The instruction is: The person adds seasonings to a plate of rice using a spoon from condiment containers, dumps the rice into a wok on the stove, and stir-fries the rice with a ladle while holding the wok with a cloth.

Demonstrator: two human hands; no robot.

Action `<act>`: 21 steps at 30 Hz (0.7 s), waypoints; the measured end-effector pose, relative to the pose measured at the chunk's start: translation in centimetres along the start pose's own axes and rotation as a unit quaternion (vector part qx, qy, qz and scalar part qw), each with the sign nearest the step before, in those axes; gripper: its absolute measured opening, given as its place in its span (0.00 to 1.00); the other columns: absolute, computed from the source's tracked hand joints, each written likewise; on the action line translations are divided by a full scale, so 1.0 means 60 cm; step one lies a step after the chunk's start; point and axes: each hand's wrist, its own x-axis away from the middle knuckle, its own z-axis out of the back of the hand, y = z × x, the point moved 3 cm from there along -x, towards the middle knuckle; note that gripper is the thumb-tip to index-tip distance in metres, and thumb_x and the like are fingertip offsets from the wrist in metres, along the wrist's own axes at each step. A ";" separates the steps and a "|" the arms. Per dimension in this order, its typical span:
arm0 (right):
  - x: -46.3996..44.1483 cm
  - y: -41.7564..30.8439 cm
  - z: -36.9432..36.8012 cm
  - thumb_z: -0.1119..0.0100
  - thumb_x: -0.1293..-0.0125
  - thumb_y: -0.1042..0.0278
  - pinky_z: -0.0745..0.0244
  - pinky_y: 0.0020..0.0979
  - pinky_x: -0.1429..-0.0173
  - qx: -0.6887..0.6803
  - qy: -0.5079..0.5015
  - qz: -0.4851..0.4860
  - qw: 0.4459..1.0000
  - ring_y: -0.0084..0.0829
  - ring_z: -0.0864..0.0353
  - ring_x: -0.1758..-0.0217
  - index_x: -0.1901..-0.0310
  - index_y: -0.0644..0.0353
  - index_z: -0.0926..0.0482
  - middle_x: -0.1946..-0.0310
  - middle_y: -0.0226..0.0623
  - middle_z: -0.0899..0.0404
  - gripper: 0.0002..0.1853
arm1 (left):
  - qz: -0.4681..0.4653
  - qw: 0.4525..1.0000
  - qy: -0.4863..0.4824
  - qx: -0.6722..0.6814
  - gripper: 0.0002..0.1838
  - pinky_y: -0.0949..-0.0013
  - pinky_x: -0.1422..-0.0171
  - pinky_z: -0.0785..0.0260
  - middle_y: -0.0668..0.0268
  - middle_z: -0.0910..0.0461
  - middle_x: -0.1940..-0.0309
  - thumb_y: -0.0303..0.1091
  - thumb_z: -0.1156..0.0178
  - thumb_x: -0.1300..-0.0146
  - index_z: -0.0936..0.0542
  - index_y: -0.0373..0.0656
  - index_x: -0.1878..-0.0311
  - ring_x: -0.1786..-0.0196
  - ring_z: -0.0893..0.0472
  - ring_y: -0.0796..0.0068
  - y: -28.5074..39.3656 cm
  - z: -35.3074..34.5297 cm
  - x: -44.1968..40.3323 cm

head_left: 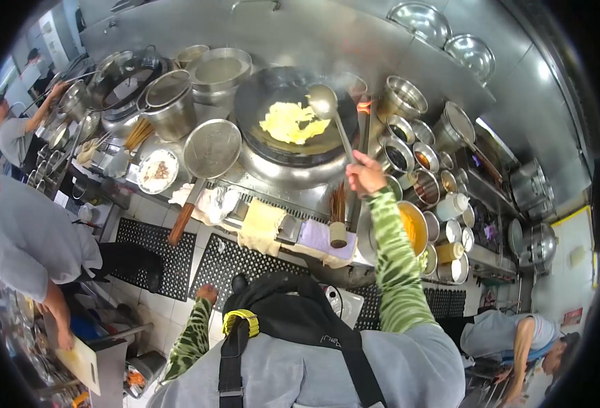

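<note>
My right hand (366, 173), below a green patterned sleeve, is closed around the handle of a steel ladle (323, 100). The ladle's bowl hangs over the right part of a black wok (259, 92), close to yellow scrambled egg (292, 123) lying in the middle of it. Low beside my body is my left hand (207, 294), small in view and away from the stove; its fingers are too indistinct to read. Left of the wok, a round mesh strainer (212, 149) with a wooden handle rests on the counter edge.
Bowls and sauce containers (452, 205) crowd the right side, with an orange-filled bowl (413, 228) near my right forearm. Folded cloths (262, 223) and a bamboo brush (337, 217) lie along the front edge. A plate of food (157, 171) sits left. Other people stand left and lower right.
</note>
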 end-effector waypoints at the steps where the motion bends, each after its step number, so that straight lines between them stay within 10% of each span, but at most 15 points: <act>1: 0.021 -0.019 -0.040 0.46 0.41 0.80 0.31 0.24 0.84 0.049 0.054 0.003 0.997 0.23 0.27 0.83 0.30 0.61 0.47 0.76 0.33 0.23 0.37 | -0.013 0.995 0.016 -0.101 0.20 0.53 0.44 0.30 0.50 0.19 0.56 0.42 0.45 0.44 0.21 0.38 0.53 0.51 0.20 0.52 0.045 0.025 0.046; 3: 0.016 0.025 -0.070 0.46 0.44 0.83 0.33 0.30 0.85 -0.011 0.014 0.008 1.000 0.28 0.29 0.88 0.29 0.62 0.47 0.85 0.35 0.27 0.39 | -0.084 0.955 -0.033 -0.281 0.24 0.56 0.36 0.33 0.49 0.21 0.51 0.44 0.44 0.44 0.22 0.41 0.47 0.45 0.23 0.52 -0.006 -0.014 0.009; 4: 0.045 0.025 -0.083 0.45 0.45 0.83 0.34 0.30 0.85 0.012 -0.005 -0.001 1.000 0.28 0.29 0.88 0.30 0.64 0.46 0.85 0.35 0.27 0.39 | 0.058 0.986 -0.049 -0.146 0.26 0.57 0.36 0.33 0.50 0.24 0.46 0.45 0.44 0.45 0.22 0.42 0.45 0.42 0.25 0.54 0.017 0.010 0.044; 13: 0.017 -0.014 -0.031 0.46 0.38 0.78 0.31 0.26 0.83 -0.024 -0.084 -0.064 0.994 0.25 0.28 0.83 0.29 0.62 0.49 0.77 0.37 0.24 0.36 | 0.104 0.985 -0.062 -0.122 0.24 0.61 0.35 0.34 0.51 0.24 0.45 0.41 0.41 0.47 0.21 0.43 0.46 0.41 0.25 0.58 -0.061 -0.038 0.042; 16: -0.020 0.026 -0.091 0.46 0.40 0.80 0.31 0.26 0.82 -0.014 -0.022 -0.016 1.000 0.25 0.28 0.85 0.29 0.65 0.53 0.79 0.36 0.24 0.39 | 0.005 0.949 -0.138 -0.284 0.24 0.58 0.35 0.34 0.52 0.24 0.44 0.42 0.43 0.43 0.22 0.43 0.45 0.40 0.26 0.56 -0.046 -0.044 0.033; 20: 0.076 0.016 -0.113 0.44 0.42 0.81 0.32 0.28 0.83 -0.009 -0.085 -0.035 0.996 0.26 0.27 0.83 0.30 0.62 0.46 0.75 0.37 0.24 0.38 | 0.072 0.994 -0.033 -0.073 0.24 0.58 0.35 0.34 0.56 0.24 0.44 0.42 0.43 0.42 0.22 0.42 0.44 0.40 0.26 0.56 0.053 0.026 0.076; 21: 0.099 0.010 -0.103 0.45 0.42 0.81 0.31 0.27 0.83 -0.001 -0.097 -0.032 0.995 0.26 0.27 0.82 0.30 0.62 0.46 0.74 0.37 0.24 0.38 | -0.098 0.960 -0.023 -0.263 0.24 0.58 0.36 0.33 0.55 0.24 0.44 0.44 0.43 0.43 0.22 0.44 0.45 0.41 0.25 0.56 0.012 -0.018 0.012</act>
